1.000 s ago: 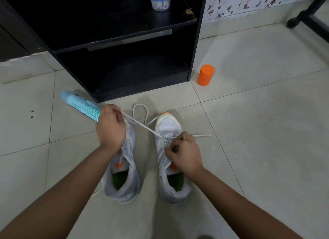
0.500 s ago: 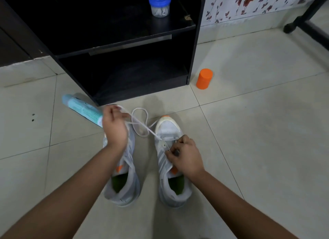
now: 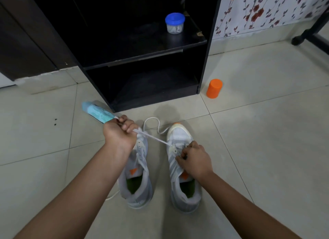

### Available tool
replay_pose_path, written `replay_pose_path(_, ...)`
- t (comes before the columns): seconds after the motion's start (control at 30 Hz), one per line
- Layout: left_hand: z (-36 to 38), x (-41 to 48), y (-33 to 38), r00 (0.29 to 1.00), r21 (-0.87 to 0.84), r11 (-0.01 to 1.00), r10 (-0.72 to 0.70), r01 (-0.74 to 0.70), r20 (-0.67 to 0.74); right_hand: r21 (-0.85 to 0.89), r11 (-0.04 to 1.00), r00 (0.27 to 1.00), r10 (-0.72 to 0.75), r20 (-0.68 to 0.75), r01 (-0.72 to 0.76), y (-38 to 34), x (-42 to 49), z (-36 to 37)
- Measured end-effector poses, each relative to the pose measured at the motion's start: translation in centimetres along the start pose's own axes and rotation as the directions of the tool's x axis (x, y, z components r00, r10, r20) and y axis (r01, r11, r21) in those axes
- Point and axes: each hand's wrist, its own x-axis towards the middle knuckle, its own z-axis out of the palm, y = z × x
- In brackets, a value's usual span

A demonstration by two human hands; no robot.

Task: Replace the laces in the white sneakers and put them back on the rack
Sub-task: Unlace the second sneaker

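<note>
Head cam, only view. Two white sneakers sit side by side on the tiled floor point(image 3: 267, 149), toes toward the black rack point(image 3: 142, 57).

Right sneaker point(image 3: 179, 139): a white lace point(image 3: 156, 140) runs taut from its front eyelets up and left to the left hand point(image 3: 119, 133). That hand is clenched in a fist on the lace, held over the toe of the left sneaker point(image 3: 137, 181). A slack loop of the same lace lies on the floor between the two toes. The right hand point(image 3: 194, 158) rests on the right sneaker's eyelet area, fingertips pinched at something small there, prob. the lace or an eyelet; can't tell which.

Progress, my read: early to mid. Right sneaker is threaded only at the lowest eyelets, the rest look bare. Left sneaker shows no crossed lacing; a thin white strand trails by its heel, so maybe a lace waits there. Left to do: finish lacing both, then put the pair on the rack, whose bottom shelf looks free.

Other stuff: blue-lidded tub point(image 3: 175, 25) on the upper shelf, orange cylinder point(image 3: 214, 88) on the floor right of the rack, light-blue tube point(image 3: 98, 112) lying behind the left hand.

Writing: the tube has dark print, too small to read. Sneakers have side stripes and orange tongue tabs, no legible brand.
</note>
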Motion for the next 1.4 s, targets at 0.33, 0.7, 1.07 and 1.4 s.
replay_pose_path(0.33, -0.4, -4.7, 1.6, 0.989, 0.056, 0.993, -0.112, 0.107, 0.095, 0.208, 0.965, 0.987, -0.154, -0.036, 0.158, -3.4, -0.3, -2.6)
replay_pose_path(0.7, -3.3, -5.4, 6.8, 0.903, 0.553, 0.72, 0.39, -0.42, 0.179, 0.471, 0.833, 0.934, -0.354, 0.053, 0.29, -4.3, -0.7, -3.5)
replay_pose_path(1.07, -6.4, -6.3, 0.7, 0.713, 0.864, 0.22, -0.493, -0.452, 0.498, 0.687, 0.623, 0.867, -0.498, -0.021, 0.375, -11.3, -3.7, -10.0)
replay_pose_path(1.4, -11.1, -4.7, 9.6, 0.826, 0.887, -0.344, 0.366, -0.308, 0.429, 0.736, 0.672, 0.93, -0.316, 0.188, 0.079, -7.5, -3.7, -4.3)
